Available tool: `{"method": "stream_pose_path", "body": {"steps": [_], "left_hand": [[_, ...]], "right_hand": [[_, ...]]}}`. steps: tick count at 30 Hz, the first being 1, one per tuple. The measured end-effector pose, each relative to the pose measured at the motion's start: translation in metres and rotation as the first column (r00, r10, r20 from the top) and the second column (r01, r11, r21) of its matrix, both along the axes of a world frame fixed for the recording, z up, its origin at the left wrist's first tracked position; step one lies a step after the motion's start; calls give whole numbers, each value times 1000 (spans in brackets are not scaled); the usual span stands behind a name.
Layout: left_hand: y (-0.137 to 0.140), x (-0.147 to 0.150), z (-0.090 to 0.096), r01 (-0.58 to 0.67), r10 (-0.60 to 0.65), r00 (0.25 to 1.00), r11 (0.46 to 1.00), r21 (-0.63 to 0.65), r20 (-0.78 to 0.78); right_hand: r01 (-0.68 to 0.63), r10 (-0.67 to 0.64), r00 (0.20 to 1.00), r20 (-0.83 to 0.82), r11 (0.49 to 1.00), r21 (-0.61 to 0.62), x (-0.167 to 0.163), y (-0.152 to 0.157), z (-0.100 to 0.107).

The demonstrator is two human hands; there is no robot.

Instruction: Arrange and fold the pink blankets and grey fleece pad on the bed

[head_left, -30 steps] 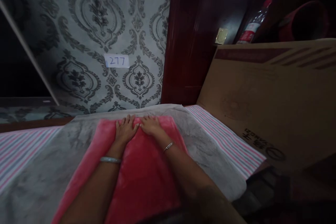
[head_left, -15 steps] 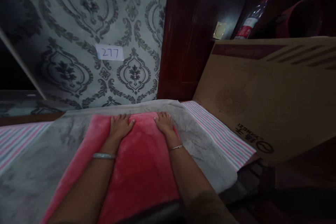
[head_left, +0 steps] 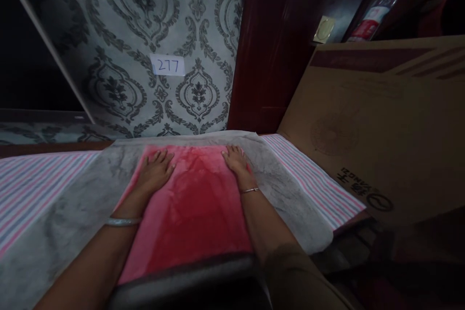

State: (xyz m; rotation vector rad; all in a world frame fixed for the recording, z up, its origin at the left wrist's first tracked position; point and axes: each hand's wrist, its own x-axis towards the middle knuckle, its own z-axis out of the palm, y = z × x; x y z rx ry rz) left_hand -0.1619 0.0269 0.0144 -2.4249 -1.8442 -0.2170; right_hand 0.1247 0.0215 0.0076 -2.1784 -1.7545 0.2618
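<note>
A red and pink plush cloth lies flat, its near end reaching the front edge beside a dark strip. My left hand rests palm down on its far left part, fingers spread. On the far right corner lies my right hand, also flat with fingers apart. Beneath the red cloth spreads a grey plush cloth, showing on both sides and along the back. Neither hand grips anything.
Under the grey cloth shows a striped cloth. A large cardboard box stands at the right, with a plastic bottle behind it. Patterned wallpaper with a paper label is ahead, and a dark screen is at left.
My left hand has moved left across the red cloth, away from my right hand, which stays near the far right corner. The view has shifted to the left.
</note>
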Motion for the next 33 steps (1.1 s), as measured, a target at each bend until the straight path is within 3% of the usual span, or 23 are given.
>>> {"method": "stream_pose_path", "body": {"steps": [4,7,10,12,15,19,23,27,30,33], "left_hand": [[-10,0,14,-24,23,1000,995,-98,-17],[-35,8,16,53,-55,998,997,-61,-23],[-74,17,-3,284,-284,959,958,30,-5],[-97,22,-22,382,-382,924,922,64,-7],[-113,23,-41,392,-392,920,913,111,-21],[-115,11,-44,373,-369,928,913,165,-55],[-126,-21,-46,340,-323,940,906,254,-108],[-142,-59,-55,371,-357,928,858,354,-107],[-152,-82,-60,361,-362,930,874,326,-60],[-160,-94,-54,310,-319,948,911,273,-10]], "right_hand": [[35,-36,999,29,999,27,-18,-20,21],[-158,150,984,93,983,96,-37,-56,26],[-378,367,924,109,920,100,-52,-98,12],[-430,420,901,104,899,88,-56,-117,-2],[-418,409,906,108,905,75,-53,-128,-16],[-380,373,921,116,924,46,-36,-129,-18],[-291,285,948,142,956,20,-7,-142,-22],[-183,181,972,152,983,-3,21,-163,-36],[-157,160,978,136,987,-32,39,-175,-43],[-119,122,986,115,992,-31,47,-185,-36]]}}
